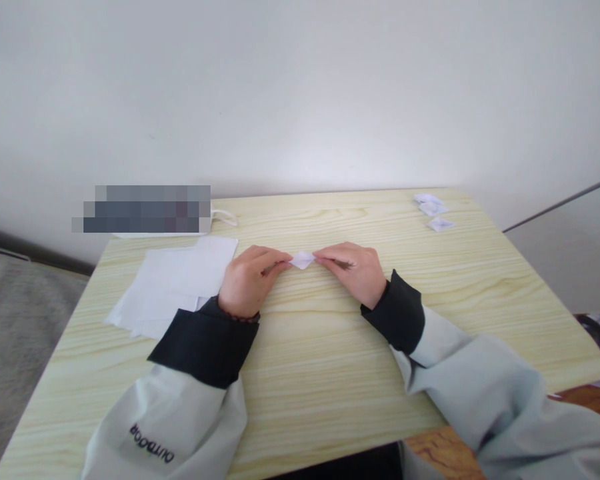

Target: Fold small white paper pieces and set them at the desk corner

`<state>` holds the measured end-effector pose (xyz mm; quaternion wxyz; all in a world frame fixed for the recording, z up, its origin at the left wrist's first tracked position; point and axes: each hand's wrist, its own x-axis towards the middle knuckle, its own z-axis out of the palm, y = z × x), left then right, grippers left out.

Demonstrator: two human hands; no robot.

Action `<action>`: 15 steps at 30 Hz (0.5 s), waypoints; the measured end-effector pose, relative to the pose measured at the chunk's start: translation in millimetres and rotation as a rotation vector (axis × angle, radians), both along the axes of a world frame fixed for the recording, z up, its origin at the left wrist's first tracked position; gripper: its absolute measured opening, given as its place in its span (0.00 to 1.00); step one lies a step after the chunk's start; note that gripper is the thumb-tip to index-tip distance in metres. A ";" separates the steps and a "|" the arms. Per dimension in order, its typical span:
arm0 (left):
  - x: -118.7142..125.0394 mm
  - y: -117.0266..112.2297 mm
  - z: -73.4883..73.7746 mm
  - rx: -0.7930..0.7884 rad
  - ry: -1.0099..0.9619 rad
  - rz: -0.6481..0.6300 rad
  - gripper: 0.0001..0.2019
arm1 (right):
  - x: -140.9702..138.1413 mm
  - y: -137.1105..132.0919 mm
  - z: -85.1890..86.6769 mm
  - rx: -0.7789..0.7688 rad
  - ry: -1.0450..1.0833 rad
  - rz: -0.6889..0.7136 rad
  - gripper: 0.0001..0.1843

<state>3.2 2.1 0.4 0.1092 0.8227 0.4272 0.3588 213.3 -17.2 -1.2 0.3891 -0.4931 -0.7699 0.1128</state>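
Between my two hands is a small folded white paper boat (pixel 303 260), held just above the middle of the table. My left hand (pixel 253 277) pinches its left tip between thumb and fingers. At the other end, my right hand (pixel 354 267) is closed on the right tip in the same kind of pinch. A few similar folded paper boats (pixel 440 224) rest at the far right of the table. Loose sheets of white paper (pixel 180 273) lie in an uneven pile beside my left hand.
The light wood-grain table (pixel 310 373) stands against a white wall (pixel 300 93). A blurred-out object with a white strap (pixel 225 217) sits at the back left edge. Something black (pixel 350 463) shows at the table's front edge.
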 end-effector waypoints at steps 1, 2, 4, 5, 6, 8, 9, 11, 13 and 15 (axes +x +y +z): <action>-0.3 0.3 0.2 0.005 -0.013 -0.023 0.06 | 0.0 0.1 0.2 0.004 -0.007 0.015 0.07; -0.6 0.5 0.2 0.011 -0.024 -0.043 0.07 | 0.0 0.3 0.3 0.008 -0.014 0.031 0.07; -1.3 0.9 0.1 0.022 -0.028 -0.075 0.08 | -0.3 0.7 0.7 0.017 -0.020 0.064 0.07; -1.6 0.9 0.1 0.024 -0.019 -0.094 0.08 | -0.5 0.9 0.8 0.022 -0.022 0.079 0.07; -1.8 0.8 0.2 0.024 -0.007 -0.113 0.08 | -0.7 1.1 0.8 0.026 -0.023 0.092 0.08; -1.5 0.5 0.6 0.018 0.004 -0.143 0.09 | -1.1 1.5 0.4 0.025 -0.024 0.109 0.08; -1.2 0.3 0.9 0.012 0.004 -0.147 0.09 | -1.3 1.5 0.1 0.019 -0.024 0.111 0.08; -0.4 -0.1 1.3 0.006 0.003 -0.135 0.08 | -1.8 1.4 -0.5 -0.009 -0.017 0.099 0.07; 0.0 -0.1 1.1 0.019 0.018 -0.121 0.08 | -2.2 1.1 -0.8 -0.038 0.001 0.067 0.07; -0.4 0.2 0.4 0.049 0.054 -0.118 0.09 | -2.6 0.8 -0.7 -0.053 0.004 0.042 0.06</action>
